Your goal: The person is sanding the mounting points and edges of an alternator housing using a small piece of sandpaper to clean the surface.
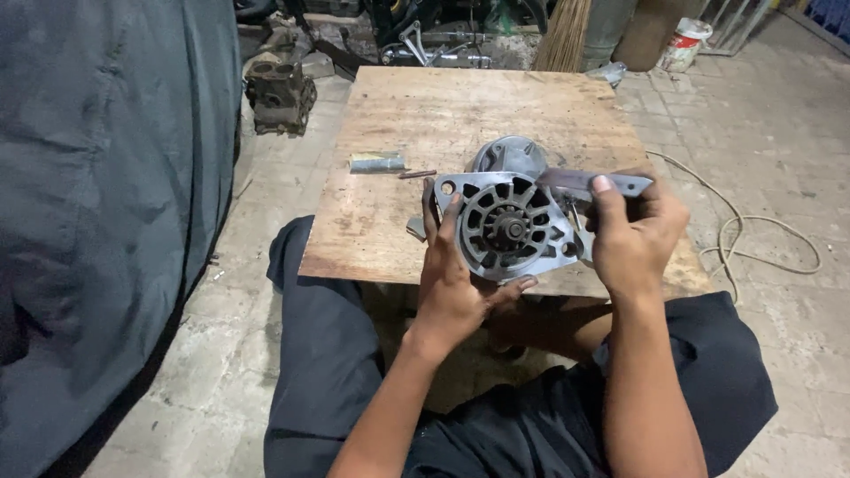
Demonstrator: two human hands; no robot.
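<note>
One grey tarpaulin (97, 221) at left; one plywood board (425, 133) on the lap; one engine block (280, 93) beyond; one alternator (506, 221) over the board's near edge, left hand (456, 283) cupping it, right hand (633, 235) gripping its bracket (589, 183); one metal sleeve (376, 163).

A square plywood surface (416, 133) sits on the paved floor (761, 115). A small metal cylinder (376, 162) and a thin rusty pin (417, 174) lie left of centre on it.

Item 1: round white bucket (683, 44) with a red-and-white label band, standing on the paved floor (779, 133) at the far right, beyond the plywood surface (425, 124). No signs or screens.
</note>
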